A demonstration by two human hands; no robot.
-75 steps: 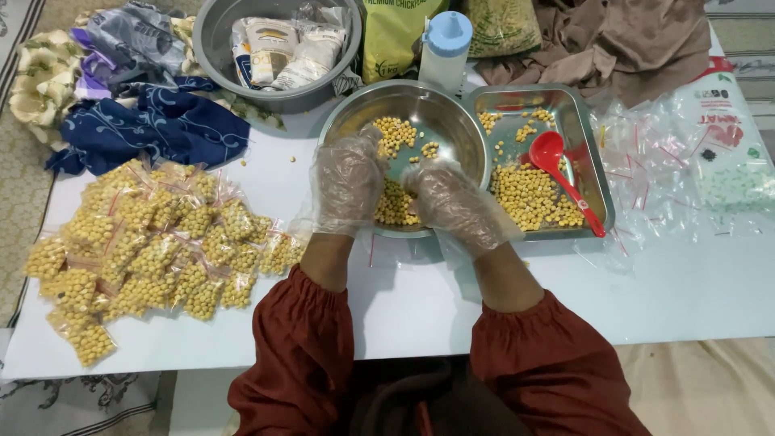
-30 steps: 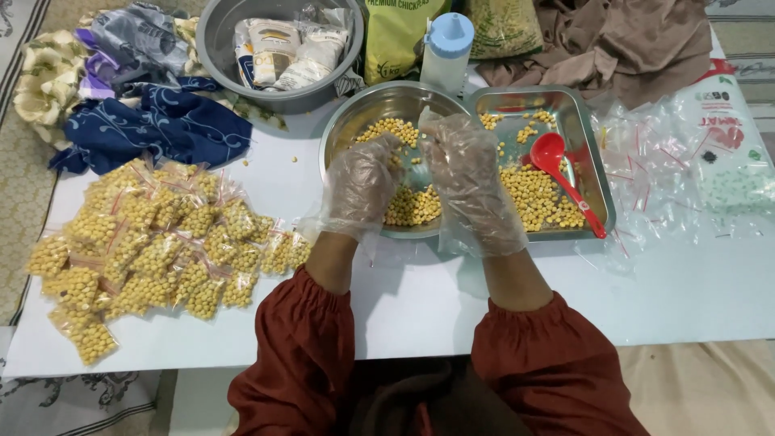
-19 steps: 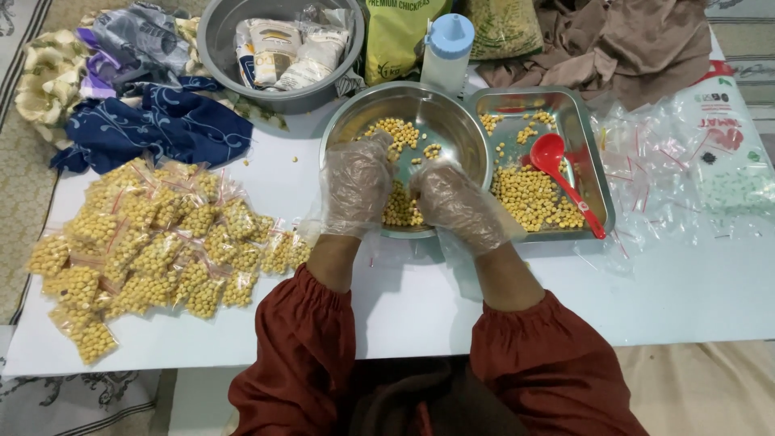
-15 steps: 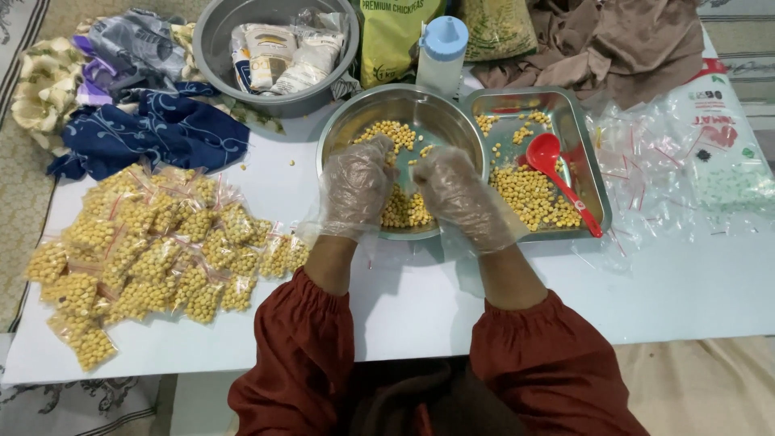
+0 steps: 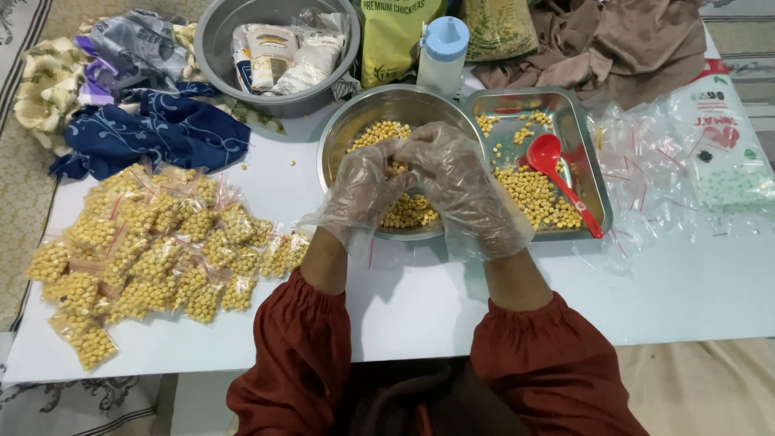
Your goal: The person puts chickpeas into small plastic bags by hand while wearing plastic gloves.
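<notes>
Our left hand [image 5: 365, 187] and right hand [image 5: 462, 187], in thin clear plastic gloves, meet with fingers curled over the round steel bowl of yellow chickpeas [image 5: 373, 121]. We cannot tell what they pinch, as the gloves blur it. Loose chickpeas [image 5: 410, 211] could spill onto the white table [image 5: 420, 307] should our grip slip.

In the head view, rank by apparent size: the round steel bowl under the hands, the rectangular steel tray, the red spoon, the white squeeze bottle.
1. Round steel bowl and rectangular steel tray: similar, and the hands hide part of the bowl, so unranked.
2. Red spoon.
3. White squeeze bottle: partly hidden.
</notes>
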